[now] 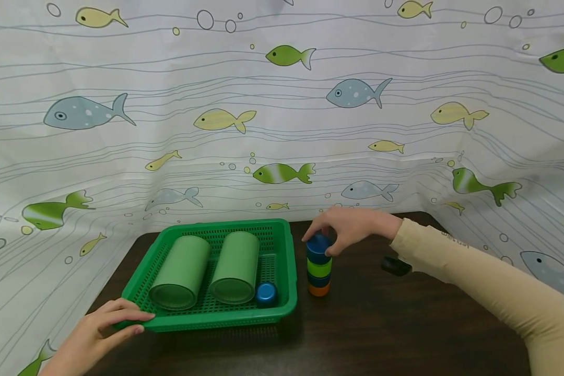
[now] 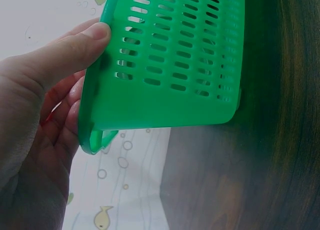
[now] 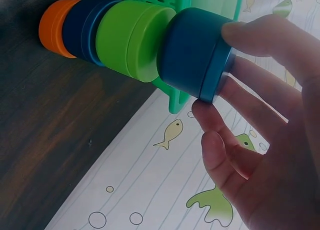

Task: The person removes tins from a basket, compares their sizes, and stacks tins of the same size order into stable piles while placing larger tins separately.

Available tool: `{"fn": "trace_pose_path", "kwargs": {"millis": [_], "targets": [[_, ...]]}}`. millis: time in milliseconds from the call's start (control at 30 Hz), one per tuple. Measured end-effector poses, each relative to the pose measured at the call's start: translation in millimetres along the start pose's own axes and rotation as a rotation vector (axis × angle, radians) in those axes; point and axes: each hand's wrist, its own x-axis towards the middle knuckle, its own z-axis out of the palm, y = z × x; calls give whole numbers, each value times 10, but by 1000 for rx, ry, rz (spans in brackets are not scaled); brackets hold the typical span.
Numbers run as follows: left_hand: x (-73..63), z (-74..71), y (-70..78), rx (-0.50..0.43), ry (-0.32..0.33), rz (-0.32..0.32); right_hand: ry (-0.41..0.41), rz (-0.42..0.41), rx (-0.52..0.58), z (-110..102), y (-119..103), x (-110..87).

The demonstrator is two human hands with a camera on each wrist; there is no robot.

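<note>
My right hand (image 1: 348, 228) pinches a small blue lidded jar (image 3: 195, 53) between thumb and fingers. The jar stands at the top of an upright stack, slightly off line with the lime green jar (image 3: 132, 40) below; I cannot tell whether its full weight rests there. Under the lime jar come a dark blue jar (image 3: 87, 30) and an orange jar (image 3: 56, 28) on the table. A green plastic basket (image 1: 216, 319) stands left of the stack, and my left hand (image 1: 101, 329) grips its near left corner, thumb against the rim (image 2: 92, 100).
Two pale green cylinders (image 1: 180, 271) lie side by side in the basket, with another small blue jar (image 1: 266, 295) in its near right corner. The dark wooden table (image 1: 385, 324) meets a fish-patterned curtain (image 1: 301, 136) behind. A black object (image 1: 396, 266) sits by the right wrist.
</note>
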Motion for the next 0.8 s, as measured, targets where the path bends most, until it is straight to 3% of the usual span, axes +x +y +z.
{"fn": "trace_pose_path", "kwargs": {"millis": [567,800], "targets": [[5,-2,14,11,0,-6,-7,-53,18,33,23,-12],[7,-6,15,18,1,-10,-19,-27,32,43,21,-6]]}}
